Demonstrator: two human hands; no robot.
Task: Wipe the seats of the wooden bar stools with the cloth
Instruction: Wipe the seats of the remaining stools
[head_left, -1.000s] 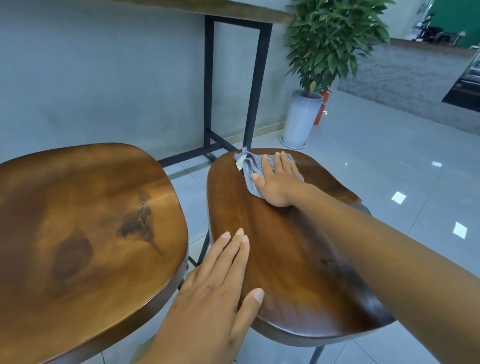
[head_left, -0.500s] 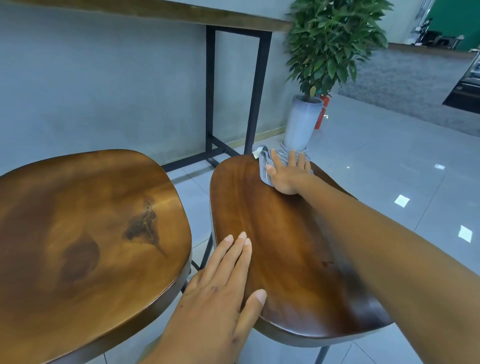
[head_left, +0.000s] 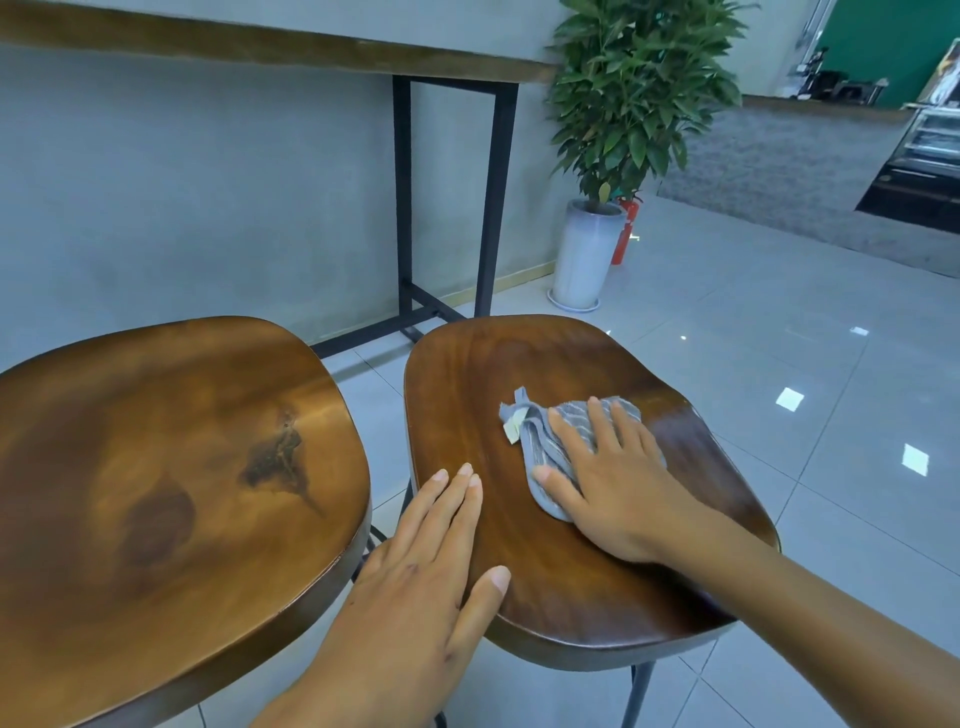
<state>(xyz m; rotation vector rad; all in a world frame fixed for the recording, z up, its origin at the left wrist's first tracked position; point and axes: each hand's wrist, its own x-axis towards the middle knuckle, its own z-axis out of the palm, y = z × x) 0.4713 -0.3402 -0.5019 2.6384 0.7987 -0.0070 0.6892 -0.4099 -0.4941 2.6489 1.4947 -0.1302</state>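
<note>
Two wooden bar stools stand side by side. My right hand (head_left: 610, 480) lies flat with straight fingers on a grey striped cloth (head_left: 540, 436), pressing it onto the middle of the right stool seat (head_left: 478, 374). A small pale tag sticks out at the cloth's left end. On the near left edge of the same seat rests my left hand (head_left: 423, 582), palm down and fingers straight. The left stool seat (head_left: 171, 467) has a dark knot mark and nothing on it.
A high wooden counter (head_left: 260, 44) on black metal legs (head_left: 447, 208) runs along the grey wall behind the stools. A potted plant in a tall white pot (head_left: 584, 254) stands to the back right. Glossy tiled floor (head_left: 779, 364) spreads to the right.
My right hand has drawn the cloth back from the far edge of the right seat to its middle. My left hand has stayed on the near edge.
</note>
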